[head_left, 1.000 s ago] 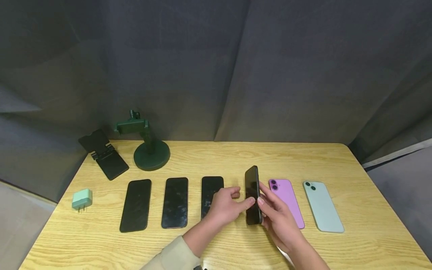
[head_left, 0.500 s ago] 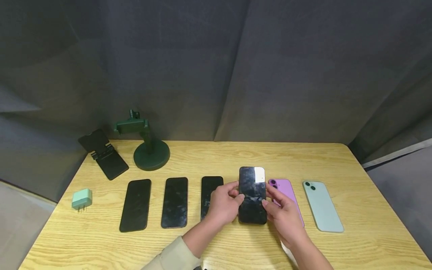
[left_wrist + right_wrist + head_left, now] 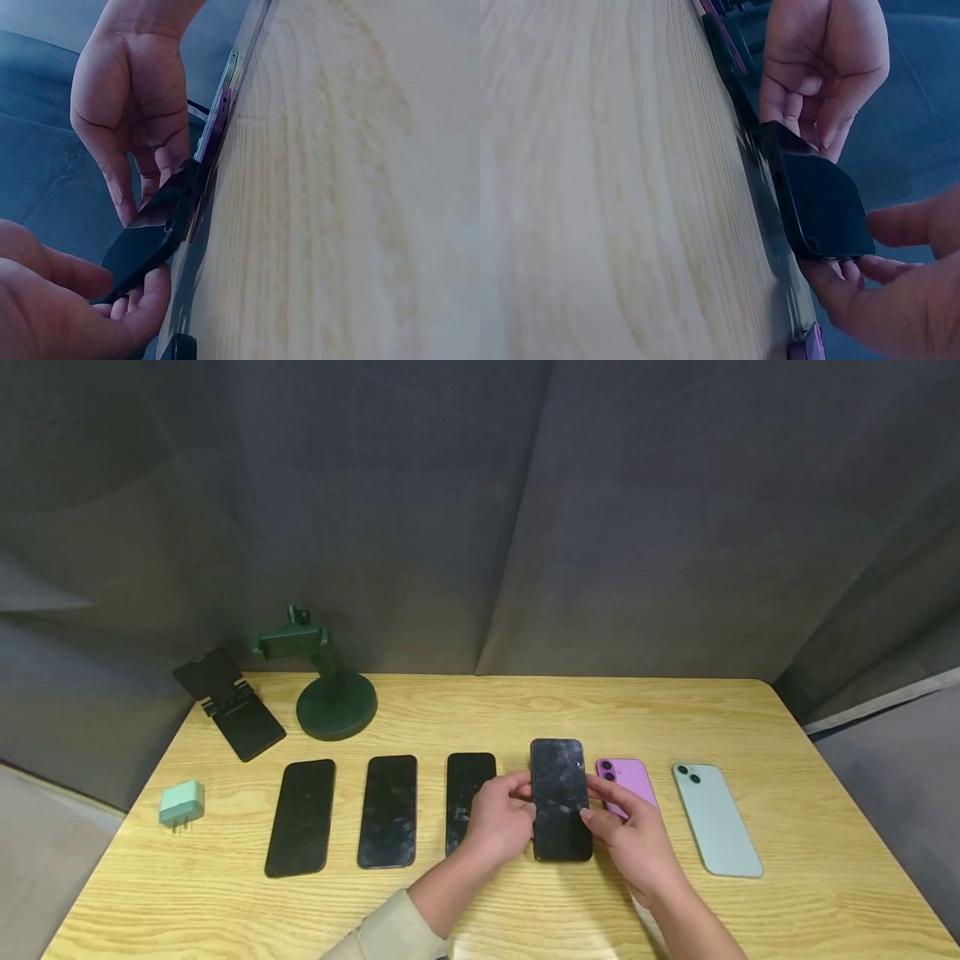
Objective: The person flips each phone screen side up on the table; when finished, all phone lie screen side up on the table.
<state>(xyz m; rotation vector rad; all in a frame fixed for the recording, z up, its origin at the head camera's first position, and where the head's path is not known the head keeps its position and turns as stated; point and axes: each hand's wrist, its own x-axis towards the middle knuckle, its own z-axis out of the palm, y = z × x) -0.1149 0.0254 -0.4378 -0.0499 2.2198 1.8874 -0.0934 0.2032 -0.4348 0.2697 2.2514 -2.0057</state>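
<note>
Both hands hold a black smartphone, its dark screen facing up, close over the table. My left hand grips its left edge, thumb on top and fingers underneath. At the opposite edge my right hand pinches it the same way. In the right wrist view the phone shows its bottom edge, with a shadow on the wood below. A purple phone, camera side up, lies partly hidden behind my right hand. Left of the held phone, another black phone is partly covered by my left hand.
Two more dark-screened phones, the far-left phone and its neighbour phone, lie in the row. At right is a pale green phone. Further left are a mint charger plug, a green phone stand and a black folding stand.
The held phone has turned from standing on its side to lying flat, screen up, and has come down slightly. My left hand has moved from its face to grip its left edge.
</note>
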